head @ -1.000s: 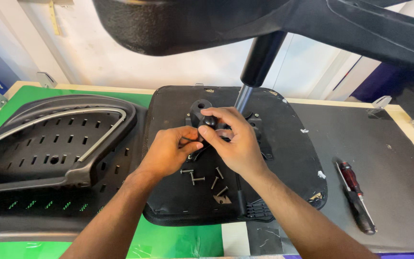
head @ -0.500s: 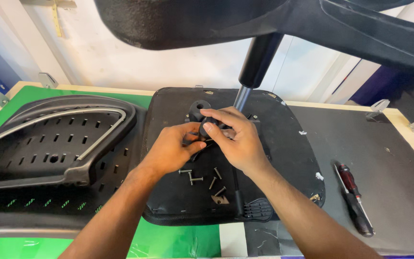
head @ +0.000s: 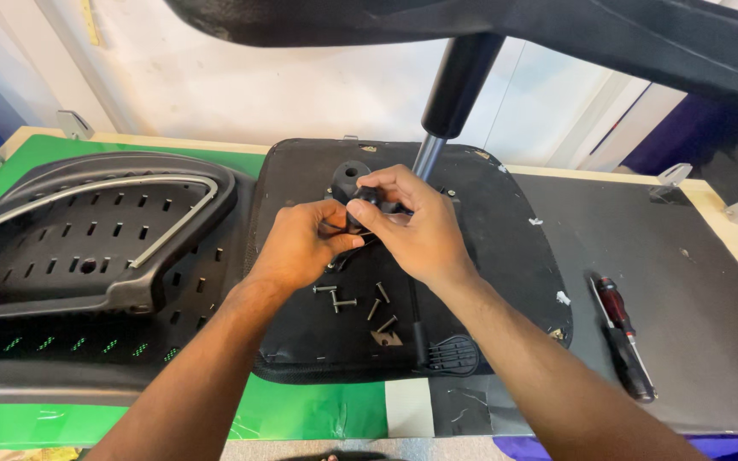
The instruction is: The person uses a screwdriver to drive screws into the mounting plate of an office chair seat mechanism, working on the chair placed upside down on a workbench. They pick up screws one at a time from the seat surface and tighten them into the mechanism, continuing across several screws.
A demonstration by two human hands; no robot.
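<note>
Both hands meet at middle of the upside-down seat base. Left hand & right hand pinch a small black knob part, prob. to keep it steady. Loose metal screws lie just below. Red-black screwdriver rests far right. Holey plastic backrest lies left.

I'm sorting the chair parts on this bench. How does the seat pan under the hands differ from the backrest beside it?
The seat pan is a solid, squarish slab with loose screws lying on it; the backrest is longer, perforated with slots and edged by a raised curved frame. Both hands work over the seat pan, none on the backrest. Both are black and lie flat.
</note>
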